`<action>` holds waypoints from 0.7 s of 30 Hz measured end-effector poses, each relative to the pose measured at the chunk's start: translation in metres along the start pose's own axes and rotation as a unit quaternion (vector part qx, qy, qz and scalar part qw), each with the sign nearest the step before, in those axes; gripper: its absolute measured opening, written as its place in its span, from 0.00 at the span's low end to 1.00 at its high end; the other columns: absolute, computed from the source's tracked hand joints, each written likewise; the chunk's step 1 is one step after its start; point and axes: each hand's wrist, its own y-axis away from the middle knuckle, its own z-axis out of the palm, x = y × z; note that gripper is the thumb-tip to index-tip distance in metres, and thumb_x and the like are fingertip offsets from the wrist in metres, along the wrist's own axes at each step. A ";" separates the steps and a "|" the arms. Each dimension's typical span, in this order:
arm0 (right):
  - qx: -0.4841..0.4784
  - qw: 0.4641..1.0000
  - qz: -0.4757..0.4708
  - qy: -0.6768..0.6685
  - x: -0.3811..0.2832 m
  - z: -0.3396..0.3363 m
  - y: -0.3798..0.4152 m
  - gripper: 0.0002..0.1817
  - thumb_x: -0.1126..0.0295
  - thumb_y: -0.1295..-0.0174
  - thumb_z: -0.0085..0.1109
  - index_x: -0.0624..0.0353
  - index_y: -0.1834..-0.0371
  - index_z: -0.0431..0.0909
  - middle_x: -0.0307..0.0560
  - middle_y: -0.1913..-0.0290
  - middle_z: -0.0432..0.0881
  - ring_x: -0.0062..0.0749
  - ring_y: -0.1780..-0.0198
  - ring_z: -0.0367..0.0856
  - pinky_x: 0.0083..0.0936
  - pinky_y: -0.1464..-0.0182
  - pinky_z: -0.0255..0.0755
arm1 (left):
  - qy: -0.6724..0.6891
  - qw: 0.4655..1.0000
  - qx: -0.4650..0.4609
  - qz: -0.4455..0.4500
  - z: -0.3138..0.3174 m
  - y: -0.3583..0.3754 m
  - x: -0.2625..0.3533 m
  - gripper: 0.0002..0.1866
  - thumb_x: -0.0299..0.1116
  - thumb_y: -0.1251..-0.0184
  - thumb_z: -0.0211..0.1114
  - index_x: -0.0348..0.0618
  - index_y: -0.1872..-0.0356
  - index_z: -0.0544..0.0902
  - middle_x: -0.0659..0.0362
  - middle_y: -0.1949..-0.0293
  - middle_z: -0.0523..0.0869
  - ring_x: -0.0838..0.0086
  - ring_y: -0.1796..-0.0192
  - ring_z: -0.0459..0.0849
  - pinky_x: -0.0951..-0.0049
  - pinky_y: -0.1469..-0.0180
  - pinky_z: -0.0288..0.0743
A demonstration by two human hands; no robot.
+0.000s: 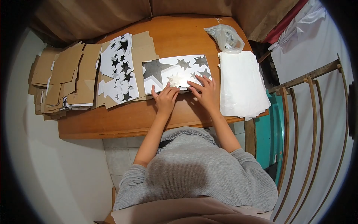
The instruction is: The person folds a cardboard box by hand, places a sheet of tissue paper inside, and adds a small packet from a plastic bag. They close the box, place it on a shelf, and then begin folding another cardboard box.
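Note:
A glossy white card printed with black and grey stars [175, 71] lies flat on the wooden table [123, 119] in front of me. My left hand [165, 98] presses on its near edge with fingers bent. My right hand [204, 90] rests beside it, fingers spread over the card's near right part. Both hands touch the card; neither lifts it.
Star-printed flat cutouts [120, 67] and stacks of brown cardboard blanks [63, 80] cover the table's left side. A pile of white sheets [241, 84] sits at the right, a clear plastic bag [226, 37] behind it. A wooden chair back [313, 123] stands at right.

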 end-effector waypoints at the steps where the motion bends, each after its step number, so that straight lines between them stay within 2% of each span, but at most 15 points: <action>1: 0.001 1.000 0.001 0.000 0.000 0.000 0.000 0.13 0.54 0.42 0.63 0.26 0.53 0.85 0.37 0.41 0.76 0.44 0.36 0.66 0.53 0.29 0.45 | -0.004 1.000 0.014 -0.001 0.000 -0.001 0.002 0.09 0.40 0.45 0.71 0.62 0.62 0.87 0.69 0.67 0.86 0.72 0.46 0.84 0.40 0.33 0.45; 5: -0.001 1.000 -0.002 0.009 -0.002 -0.001 0.001 0.13 0.54 0.42 0.63 0.26 0.53 0.85 0.37 0.41 0.76 0.44 0.36 0.66 0.52 0.29 0.45 | -0.037 0.999 0.004 -0.014 -0.002 -0.003 0.012 0.09 0.36 0.44 0.70 0.62 0.61 0.87 0.69 0.64 0.85 0.68 0.46 0.83 0.44 0.33 0.47; 8: -0.003 1.000 0.003 0.016 -0.003 0.000 0.001 0.12 0.53 0.42 0.63 0.26 0.54 0.85 0.38 0.41 0.76 0.43 0.36 0.67 0.52 0.29 0.46 | -0.040 0.999 0.028 0.011 0.001 0.000 0.010 0.10 0.35 0.43 0.69 0.64 0.60 0.87 0.69 0.64 0.85 0.68 0.47 0.84 0.44 0.33 0.48; 10: 0.004 1.000 0.003 0.011 -0.003 0.000 0.001 0.12 0.54 0.42 0.63 0.25 0.54 0.85 0.38 0.41 0.77 0.43 0.36 0.67 0.52 0.29 0.46 | -0.039 0.995 0.059 0.071 0.003 0.001 0.009 0.11 0.34 0.44 0.69 0.64 0.59 0.87 0.70 0.63 0.85 0.68 0.47 0.83 0.44 0.33 0.49; 13: 0.003 1.000 -0.001 0.020 -0.003 0.000 0.001 0.12 0.54 0.42 0.62 0.26 0.54 0.85 0.38 0.41 0.77 0.43 0.36 0.67 0.52 0.29 0.46 | -0.033 0.994 0.073 0.079 0.007 0.004 0.006 0.11 0.34 0.44 0.68 0.63 0.60 0.87 0.71 0.62 0.85 0.69 0.46 0.83 0.43 0.33 0.49; 20: 0.000 1.000 0.002 0.021 -0.004 -0.001 0.001 0.12 0.53 0.41 0.62 0.27 0.55 0.86 0.38 0.41 0.77 0.43 0.36 0.68 0.51 0.30 0.47 | -0.045 0.993 0.081 0.074 0.006 0.002 0.011 0.08 0.36 0.44 0.69 0.61 0.63 0.87 0.71 0.63 0.86 0.70 0.46 0.83 0.46 0.34 0.51; 21: 0.001 1.000 0.005 0.016 -0.004 -0.001 0.001 0.12 0.53 0.42 0.62 0.27 0.55 0.86 0.38 0.42 0.77 0.42 0.36 0.68 0.51 0.30 0.47 | -0.032 0.996 0.070 0.047 0.006 0.000 0.012 0.07 0.37 0.44 0.70 0.61 0.64 0.87 0.71 0.63 0.86 0.71 0.46 0.83 0.48 0.36 0.51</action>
